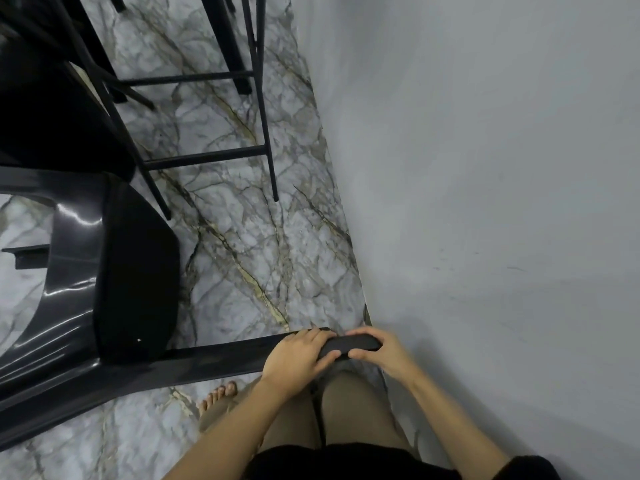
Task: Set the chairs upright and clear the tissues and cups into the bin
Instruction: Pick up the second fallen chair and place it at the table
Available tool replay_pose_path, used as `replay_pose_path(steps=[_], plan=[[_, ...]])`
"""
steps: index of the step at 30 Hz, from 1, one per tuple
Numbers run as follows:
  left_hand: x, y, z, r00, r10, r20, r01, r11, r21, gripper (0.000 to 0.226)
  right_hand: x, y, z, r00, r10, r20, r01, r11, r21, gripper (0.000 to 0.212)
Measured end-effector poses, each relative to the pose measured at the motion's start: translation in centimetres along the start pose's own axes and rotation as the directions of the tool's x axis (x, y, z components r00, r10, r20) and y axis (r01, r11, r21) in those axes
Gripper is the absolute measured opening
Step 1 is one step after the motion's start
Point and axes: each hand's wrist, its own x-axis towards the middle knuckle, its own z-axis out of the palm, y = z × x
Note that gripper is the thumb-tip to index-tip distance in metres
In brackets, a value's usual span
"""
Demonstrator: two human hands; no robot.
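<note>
Now: left hand [299, 355] and right hand [375, 348] both clenched on one leg of the tipped dark chair [104, 271] | chair body lies left of grip | black metal frame [207, 157] beyond, on marble floor [277, 258].

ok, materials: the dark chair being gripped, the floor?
Chair: looks like moulded plastic, dark grey and glossy, going by the sharp light streaks on its curved shell. Both hands, left and right, close on one leg end. Floor: polished marble or marble-look tile, white-grey with gold veins; which one is unclear.
</note>
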Motion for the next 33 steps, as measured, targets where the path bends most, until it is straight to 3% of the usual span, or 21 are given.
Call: replay_pose_path(steps=[8, 10, 13, 15, 20, 24, 28, 33], plan=[[-4.5, 0.3, -5.8, 0.998, -0.057, -0.029, 0.050, 0.980, -0.193, 0.075, -4.9, -6.1, 2.4, 0.997, -0.025, -0.069, 0.024, 1.000, -0.017, 0.034], [-6.8, 0.8, -8.8, 0.995, -0.064, -0.083, 0.043, 0.972, -0.231, 0.075, -7.1, -9.6, 3.1, 0.994, -0.066, -0.086, 0.063, 0.997, -0.039, 0.041], [-10.6, 1.7, -13.8, 0.981, -0.054, -0.184, -0.001, 0.958, -0.287, 0.078, -10.7, -15.4, 4.2, 0.988, -0.123, -0.093, 0.113, 0.987, -0.111, 0.026], [-13.4, 2.4, -17.2, 0.975, -0.056, -0.213, -0.018, 0.944, -0.329, 0.071, -13.5, -19.3, 4.9, 0.979, -0.180, -0.093, 0.163, 0.972, -0.167, 0.029], [-20.9, 4.2, -24.4, 0.954, -0.057, -0.293, -0.108, 0.849, -0.516, 0.064, -22.0, -29.0, 7.8, 0.956, -0.280, -0.087, 0.244, 0.924, -0.294, 0.030], [-27.8, 4.6, -28.3, 0.917, -0.103, -0.386, -0.177, 0.763, -0.622, 0.045, -28.6, -35.1, 12.4, 0.929, -0.362, -0.082, 0.303, 0.867, -0.397, 0.032], [-34.2, 2.4, -31.5, 0.893, -0.098, -0.439, -0.225, 0.747, -0.625, 0.038, -32.0, -38.8, 18.8, 0.907, -0.416, -0.062, 0.340, 0.812, -0.474, 0.022], [-41.6, -1.9, -33.9, 0.845, -0.200, -0.496, -0.206, 0.735, -0.646, 0.036, -34.6, -42.3, 26.0, 0.878, -0.477, 0.044, 0.435, 0.755, -0.491, 0.029]])
